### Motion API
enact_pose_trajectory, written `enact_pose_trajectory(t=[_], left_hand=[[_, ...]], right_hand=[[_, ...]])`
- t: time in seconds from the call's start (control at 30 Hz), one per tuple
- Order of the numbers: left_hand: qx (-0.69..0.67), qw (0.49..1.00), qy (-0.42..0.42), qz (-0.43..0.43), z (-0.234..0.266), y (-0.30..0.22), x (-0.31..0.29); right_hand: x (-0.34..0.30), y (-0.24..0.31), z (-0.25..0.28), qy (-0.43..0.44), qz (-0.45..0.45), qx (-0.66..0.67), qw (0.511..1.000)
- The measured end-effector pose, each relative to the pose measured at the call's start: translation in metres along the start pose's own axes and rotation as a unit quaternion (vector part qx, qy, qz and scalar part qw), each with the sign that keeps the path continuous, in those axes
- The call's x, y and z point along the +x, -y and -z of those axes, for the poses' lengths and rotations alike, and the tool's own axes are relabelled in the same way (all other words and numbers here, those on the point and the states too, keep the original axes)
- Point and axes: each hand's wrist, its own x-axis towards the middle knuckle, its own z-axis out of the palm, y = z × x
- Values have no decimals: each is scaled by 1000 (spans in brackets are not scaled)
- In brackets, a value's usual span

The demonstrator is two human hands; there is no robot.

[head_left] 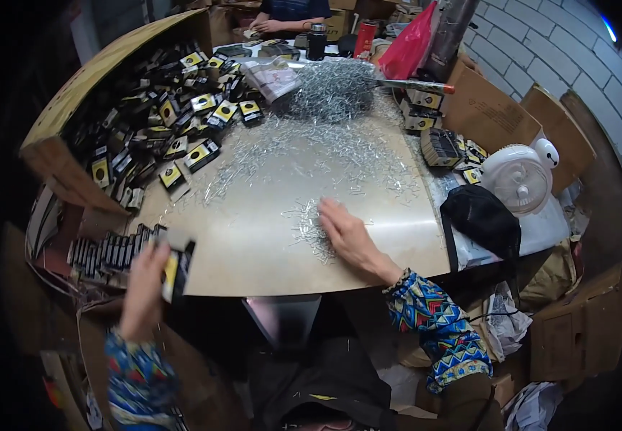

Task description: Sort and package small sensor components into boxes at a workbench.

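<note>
My left hand (145, 287), blurred by motion, is closed around a small black and yellow box (171, 274) at the table's front left edge. Beside it a row of similar dark boxes (109, 251) stands packed upright. My right hand (347, 233) rests on the metal tabletop with its fingers stretched out together, touching a small heap of short, thin silver metal pieces (307, 226). Their exact kind is too small to make out. Farther back lies a tall mound of the same pieces (332, 90), with more scattered in front of it.
Many loose black and yellow boxes (203, 104) fill the left, inside a wooden side wall (74, 172). At right are a black cloth item (480, 219), a white fan (519, 183) and cardboard cartons (487, 104). Another person's hands (271, 26) show across the table, near a dark flask (316, 43).
</note>
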Motion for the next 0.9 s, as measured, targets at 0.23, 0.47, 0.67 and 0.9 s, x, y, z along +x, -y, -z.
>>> enact_pose_trajectory(t=[0.23, 0.47, 0.67, 0.9], left_hand=[[-146, 959, 70, 231, -30, 182, -107], [-208, 932, 139, 262, -92, 237, -150], [-309, 904, 89, 281, -110, 230, -162], [-327, 909, 94, 241, -104, 215, -166]], right_hand=[[19, 39, -51, -14, 79, -258, 963], [-30, 94, -120, -40, 70, -258, 963], [-85, 133, -108, 18, 38, -258, 965], [-101, 133, -70, 2, -3, 4, 1000]])
